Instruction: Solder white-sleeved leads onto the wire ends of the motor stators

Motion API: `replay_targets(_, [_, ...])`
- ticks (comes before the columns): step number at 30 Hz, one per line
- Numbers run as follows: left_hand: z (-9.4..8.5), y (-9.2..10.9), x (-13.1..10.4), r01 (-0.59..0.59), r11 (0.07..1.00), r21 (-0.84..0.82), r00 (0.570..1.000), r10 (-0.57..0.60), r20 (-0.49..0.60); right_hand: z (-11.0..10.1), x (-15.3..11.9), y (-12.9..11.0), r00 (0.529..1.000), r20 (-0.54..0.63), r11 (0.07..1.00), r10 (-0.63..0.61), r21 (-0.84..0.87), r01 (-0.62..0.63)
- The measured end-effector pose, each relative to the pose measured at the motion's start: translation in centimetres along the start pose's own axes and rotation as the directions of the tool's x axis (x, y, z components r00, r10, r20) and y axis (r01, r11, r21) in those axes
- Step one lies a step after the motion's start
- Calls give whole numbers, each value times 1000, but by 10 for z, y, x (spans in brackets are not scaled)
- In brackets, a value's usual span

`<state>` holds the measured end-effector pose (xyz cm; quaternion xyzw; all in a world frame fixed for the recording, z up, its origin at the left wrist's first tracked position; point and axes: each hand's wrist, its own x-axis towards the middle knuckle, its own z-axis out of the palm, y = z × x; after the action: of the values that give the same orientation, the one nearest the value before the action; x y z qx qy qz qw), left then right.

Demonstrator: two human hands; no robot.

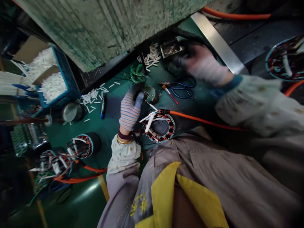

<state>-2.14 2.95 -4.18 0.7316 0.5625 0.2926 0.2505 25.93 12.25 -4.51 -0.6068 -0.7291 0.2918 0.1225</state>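
My left hand (130, 109), in a striped glove with dark fingertips, is beside a motor stator (172, 126). Its fingers are curled, and anything in them is hidden. Thin wires (148, 102) run from the stator toward my thumb, past a small round dish (152, 95). White sleeves (149, 123) lie across the stator's copper windings, and an orange cable (190, 116) leads off to the right. My right hand (201, 63), also gloved, is blurred near a small metal tray (171, 49); its fingers are too smeared to read.
Blue-handled scissors (186, 88) and a red brush (170, 94) lie beyond the stator. White tubes (152, 57), green cords (136, 74) and a marker (103, 106) are scattered around. Left are a blue bin (68, 85) and another stator (89, 145). A grey block (106, 28) overhangs the far side.
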Motion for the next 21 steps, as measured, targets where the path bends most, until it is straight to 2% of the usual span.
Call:
replay_targets(4, [1,8,-5,-78,995,-59,992,71,-106,2,-50,5,979,203,946,-8,-316,73])
replay_targets(7, [5,10,-9,-112,992,-56,979,101,-175,4,-65,17,975,223,903,-11,-417,105])
replay_targets(9, [8,9,-11,-103,993,-49,975,91,-203,3,-70,23,974,213,959,-80,-250,133])
replay_targets(11, [12,8,-12,-95,994,-44,972,83,-218,1,-77,21,971,166,983,-170,99,155])
replay_targets(13, [15,7,-13,-109,992,-56,970,94,-224,0,-87,13,966,130,885,-224,441,146])
replay_targets(15, [16,6,-14,-132,989,-70,965,112,-237,0,-98,3,952,184,764,-245,641,73])
replay_targets(17, [17,5,-14,-130,990,-50,962,114,-246,1,-107,-3,919,293,669,-262,742,-46])
replay_targets(19, [18,4,-15,-115,993,-5,961,110,-256,2,-114,-4,906,329,622,-265,777,-100])
replay_targets(20, [18,3,-15,-109,994,11,960,108,-258,3,-116,-3,918,299,638,-258,767,-70])
replay_targets(21, [19,3,-15,-108,994,15,960,109,-259,3,-116,-2,936,244,697,-255,718,2])
